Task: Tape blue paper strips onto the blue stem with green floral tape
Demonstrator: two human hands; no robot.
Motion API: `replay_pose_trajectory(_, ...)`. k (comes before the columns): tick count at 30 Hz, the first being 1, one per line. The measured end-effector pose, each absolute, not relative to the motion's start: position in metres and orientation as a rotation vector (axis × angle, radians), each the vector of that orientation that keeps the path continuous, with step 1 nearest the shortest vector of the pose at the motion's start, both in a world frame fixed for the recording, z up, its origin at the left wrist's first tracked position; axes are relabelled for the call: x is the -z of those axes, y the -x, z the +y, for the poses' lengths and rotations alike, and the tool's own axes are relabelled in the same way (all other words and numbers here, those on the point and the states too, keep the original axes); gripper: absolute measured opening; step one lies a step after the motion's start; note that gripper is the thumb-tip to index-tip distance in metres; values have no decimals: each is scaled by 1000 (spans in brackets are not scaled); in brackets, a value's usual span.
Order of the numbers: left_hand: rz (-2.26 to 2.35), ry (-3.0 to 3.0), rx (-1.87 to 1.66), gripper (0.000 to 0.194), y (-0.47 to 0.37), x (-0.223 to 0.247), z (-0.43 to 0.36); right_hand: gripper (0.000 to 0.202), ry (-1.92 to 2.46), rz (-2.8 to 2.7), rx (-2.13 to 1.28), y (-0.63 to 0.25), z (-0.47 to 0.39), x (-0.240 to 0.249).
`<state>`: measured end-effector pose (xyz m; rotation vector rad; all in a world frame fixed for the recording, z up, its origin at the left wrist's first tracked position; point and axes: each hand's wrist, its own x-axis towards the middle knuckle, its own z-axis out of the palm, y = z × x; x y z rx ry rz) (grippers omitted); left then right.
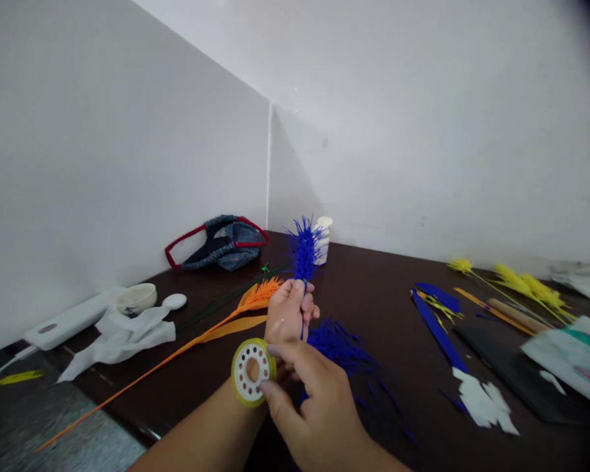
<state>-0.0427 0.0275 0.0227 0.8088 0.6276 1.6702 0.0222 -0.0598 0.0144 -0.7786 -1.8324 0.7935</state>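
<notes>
A blue wheat-like artificial flower (303, 252) stands upright in front of me, its bristly head pointing up. My left hand (288, 311) is closed around its thin stem just below the head. Nearer to me, my right hand (319, 400) pinches a roll of tape (252, 372) between thumb and fingers. The roll has a yellow rim and a white core with holes, and it overlaps my left forearm in view. Loose blue strips (341, 347) lie on the table behind my right hand. An orange wheat-like artificial flower (260, 292) lies just left of my left hand.
Left are a white power strip (69, 321), a small bowl (136, 299), a white spoon (174, 301) and crumpled tissue (122, 337). A denim item with red edging (231, 242) and a white bottle (321, 242) stand behind. Yellow flowers (531, 285) and blue strips (437, 328) lie right.
</notes>
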Motion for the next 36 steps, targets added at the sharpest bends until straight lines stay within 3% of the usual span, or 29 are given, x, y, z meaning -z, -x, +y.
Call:
replay_pose_trajectory(5, 647, -786, -1613, 20, 46, -31, 24, 24, 702, -1995, -543, -72, -29, -29)
replay_pose_trajectory(9, 527, -721, -1640, 18, 47, -33, 25, 22, 1258, -2093, -333, -148, 29, -13)
replay_pose_trajectory(12, 470, -647, -1590, 18, 47, -35, 24, 21, 1373, -2215, -396, -183, 55, 11)
replay_pose_trajectory(23, 351, -420, -1470, 25, 47, -39, 20, 22, 1466, -2345, -328, -160, 75, 46)
replay_pose_trajectory(30, 390, -439, -1455, 24, 44, -36, 21, 17, 1520, -2214, -429, -150, 80, 52)
replay_pose_trajectory(36, 410, -408, -1418, 21, 41, -38, 16, 15, 1349, -1859, -818, -159, 71, 24)
